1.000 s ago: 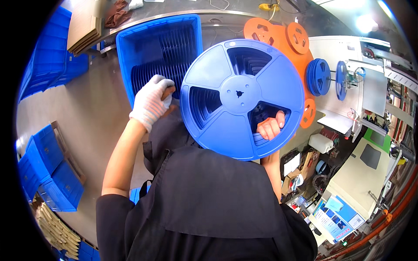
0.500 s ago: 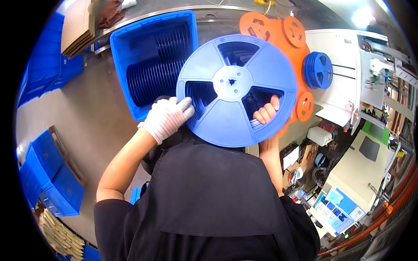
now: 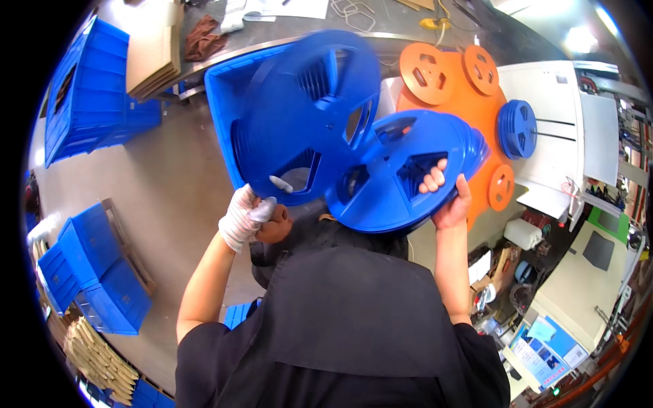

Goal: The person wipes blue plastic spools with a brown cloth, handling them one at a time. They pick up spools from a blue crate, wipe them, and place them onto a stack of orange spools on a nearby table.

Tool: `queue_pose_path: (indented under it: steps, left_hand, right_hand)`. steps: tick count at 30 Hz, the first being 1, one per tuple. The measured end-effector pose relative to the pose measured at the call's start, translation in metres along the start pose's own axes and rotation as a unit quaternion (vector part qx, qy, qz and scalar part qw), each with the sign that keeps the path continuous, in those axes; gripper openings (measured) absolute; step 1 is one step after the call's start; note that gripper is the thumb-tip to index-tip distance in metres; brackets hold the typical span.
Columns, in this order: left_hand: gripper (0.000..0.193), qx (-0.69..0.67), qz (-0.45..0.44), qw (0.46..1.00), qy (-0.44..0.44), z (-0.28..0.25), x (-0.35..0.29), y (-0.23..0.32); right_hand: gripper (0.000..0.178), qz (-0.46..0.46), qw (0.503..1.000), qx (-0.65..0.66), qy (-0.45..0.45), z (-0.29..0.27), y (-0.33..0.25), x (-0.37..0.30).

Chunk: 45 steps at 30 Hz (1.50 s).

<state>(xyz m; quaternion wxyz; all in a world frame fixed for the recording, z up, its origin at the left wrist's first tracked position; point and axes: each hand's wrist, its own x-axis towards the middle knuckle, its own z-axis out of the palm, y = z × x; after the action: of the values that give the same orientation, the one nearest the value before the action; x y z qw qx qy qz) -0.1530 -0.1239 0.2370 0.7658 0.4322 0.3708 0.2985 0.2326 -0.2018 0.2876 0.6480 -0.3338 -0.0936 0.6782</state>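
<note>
My left hand (image 3: 243, 216), in a white striped glove, pinches the lower edge of a large blue reel (image 3: 275, 112). That reel is tilted, slightly blurred, and covers much of the blue crate (image 3: 219, 88) behind it. In my bare right hand (image 3: 449, 196) is a stack of blue reels (image 3: 381, 200) of the same kind; the fingers come through a cut-out in the front reel and the thumb lies along the rim. The two sets overlap near the middle, and whether they touch there I cannot tell. More reels inside the crate are mostly hidden.
On the right, an orange round fixture (image 3: 435, 98) carries smaller orange discs and a small blue reel stack (image 3: 517, 129), beside a white machine (image 3: 554, 102). A metal bench (image 3: 394, 20) runs along the far side. Blue crates (image 3: 102, 265) and cardboard (image 3: 155, 54) stand at left.
The front reel has come away from the stack, swinging up and left over the crate in my left hand. My right hand keeps the other reels, now tilted. The whole view has shifted slightly.
</note>
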Motion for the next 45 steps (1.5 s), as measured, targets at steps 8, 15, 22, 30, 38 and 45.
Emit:
queue_pose_path:
  steps: [8,15,22,30,38,45]
  left_hand:
    - [0.032,-0.351,-0.018,0.925,0.146,-0.042,-0.014,-0.029]
    - [0.031,-0.400,-0.010,0.904,0.151,-0.055,-0.017,-0.043]
    - [0.033,-0.353,-0.022,0.918,0.177,-0.070,-0.013,-0.060]
    - [0.021,-0.115,-0.039,0.939,0.323,-0.095,0.052,-0.102]
    - [0.010,0.074,-0.094,0.929,0.349,-0.105,0.136,-0.144]
    - [0.007,0.110,-0.137,0.933,0.314,-0.098,0.175,-0.163]
  right_hand:
    - [0.034,-0.015,0.999,0.034,0.029,-0.010,0.010,-0.020]
    - [0.035,-0.020,0.999,-0.002,0.046,-0.005,0.016,-0.017]
    - [0.036,-0.028,0.998,0.007,0.060,-0.013,0.017,-0.022]
    - [0.036,-0.039,0.995,0.018,0.088,-0.019,0.021,-0.028]
    - [0.035,-0.047,0.993,0.016,0.105,-0.026,0.021,-0.038]
    - [0.036,-0.059,0.992,0.020,0.114,-0.030,0.023,-0.044]
